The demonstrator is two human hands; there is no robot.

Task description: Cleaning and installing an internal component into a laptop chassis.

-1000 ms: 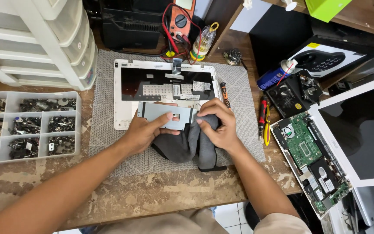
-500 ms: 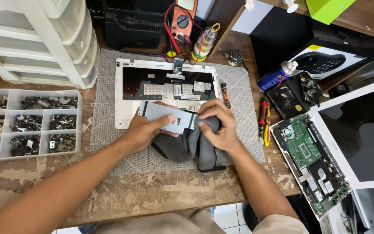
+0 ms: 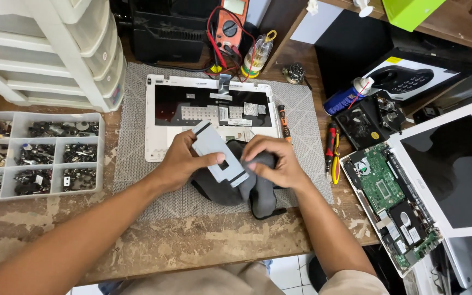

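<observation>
Left hand (image 3: 178,161) grips a flat grey panel (image 3: 218,154), tilted above the white laptop case (image 3: 157,117) on the grey mat (image 3: 137,139) — right hand (image 3: 274,161) clutches a dark cloth (image 3: 247,191) just beside it

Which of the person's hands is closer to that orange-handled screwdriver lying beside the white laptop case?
The right hand. It sits just left of the screwdriver, gripping a dark cloth. The left hand is farther off, holding a grey flat part.
</observation>
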